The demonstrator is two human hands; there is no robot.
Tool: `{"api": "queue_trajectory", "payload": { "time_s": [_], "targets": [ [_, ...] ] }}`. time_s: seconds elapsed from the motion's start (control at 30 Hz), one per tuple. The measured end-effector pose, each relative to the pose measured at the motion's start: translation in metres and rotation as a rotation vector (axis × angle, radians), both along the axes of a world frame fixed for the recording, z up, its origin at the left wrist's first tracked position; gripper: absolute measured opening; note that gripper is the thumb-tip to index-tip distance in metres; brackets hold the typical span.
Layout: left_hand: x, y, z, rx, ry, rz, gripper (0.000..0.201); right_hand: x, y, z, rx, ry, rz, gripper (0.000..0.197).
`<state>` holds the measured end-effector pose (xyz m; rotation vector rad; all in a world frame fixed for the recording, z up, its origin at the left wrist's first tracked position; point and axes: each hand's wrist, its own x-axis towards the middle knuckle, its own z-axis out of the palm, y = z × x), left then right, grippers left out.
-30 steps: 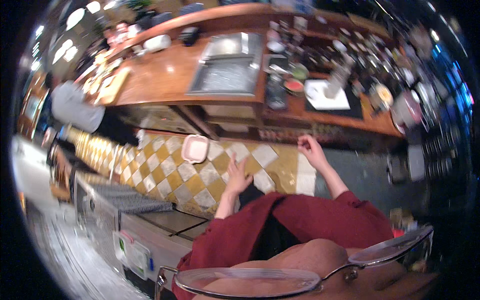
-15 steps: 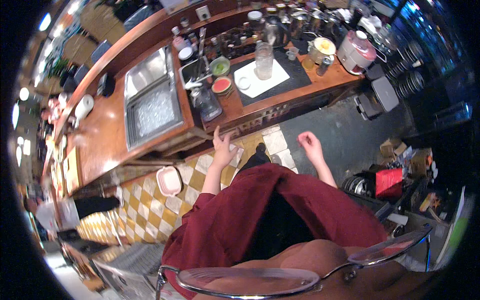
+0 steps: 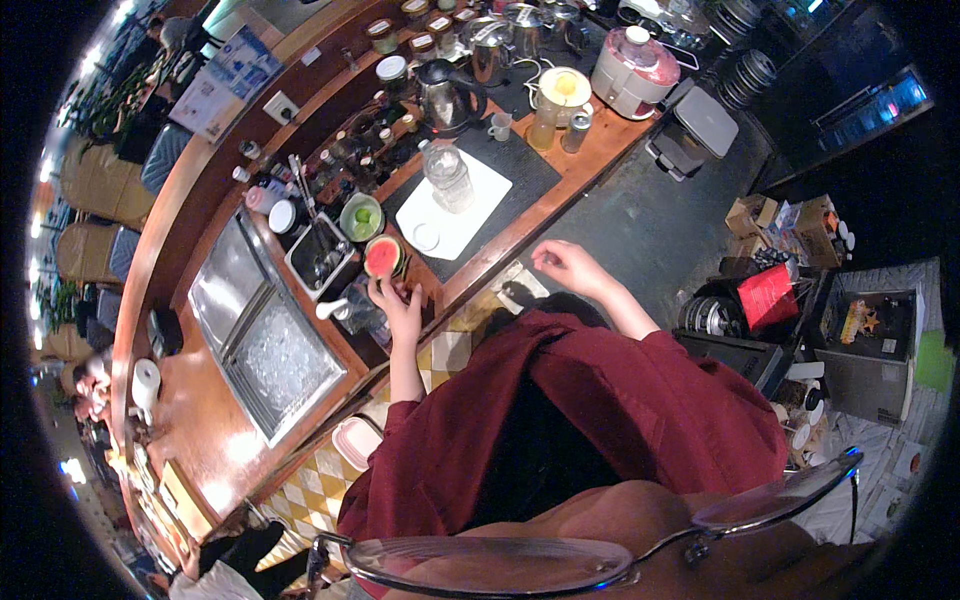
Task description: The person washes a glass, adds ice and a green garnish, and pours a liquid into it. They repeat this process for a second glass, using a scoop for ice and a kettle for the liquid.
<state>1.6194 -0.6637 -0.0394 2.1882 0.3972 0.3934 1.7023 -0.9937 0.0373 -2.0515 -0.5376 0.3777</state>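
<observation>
My left hand [image 3: 398, 308] reaches over the counter's front edge with its fingers apart and nothing held. Its fingertips are just below a cut watermelon [image 3: 382, 257] with red flesh; whether they touch it I cannot tell. Partly behind this hand stands a clear container [image 3: 366, 318] with a white top piece. Out in front of the counter, above the floor, my right hand [image 3: 570, 266] hangs with loosely bent fingers and holds nothing. A white cutting board [image 3: 478, 215] lies on a dark mat, bearing a clear glass jar [image 3: 449, 185] and a small white round lid [image 3: 425, 236].
A green bowl [image 3: 361, 217] with green pieces and a metal bin [image 3: 322, 262] of tools adjoin the watermelon. An ice well [image 3: 285, 358] is set into the counter at left. Behind stand a black kettle [image 3: 445, 97], bottles and a juicer [image 3: 634, 72]. A pedal bin [image 3: 697, 125] stands at right.
The view has turned and come closer to the counter. My left hand has moved from in front of the counter up to the watermelon. My right hand stays free in front of it.
</observation>
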Motion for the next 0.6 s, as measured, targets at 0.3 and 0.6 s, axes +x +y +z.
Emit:
{"api": "queue_trajectory", "payload": {
  "time_s": [0.3, 0.6],
  "targets": [
    [0.189, -0.071, 0.080, 0.003, -0.493, 0.046, 0.064, 0.095, -0.055, -0.024, -0.063, 0.021, -0.176, 0.020],
    [0.306, -0.080, 0.063, 0.515, -0.254, 0.232, 0.040, 0.265, -0.176, -0.027, -0.278, -0.161, -0.389, 0.023]
  ]
}}
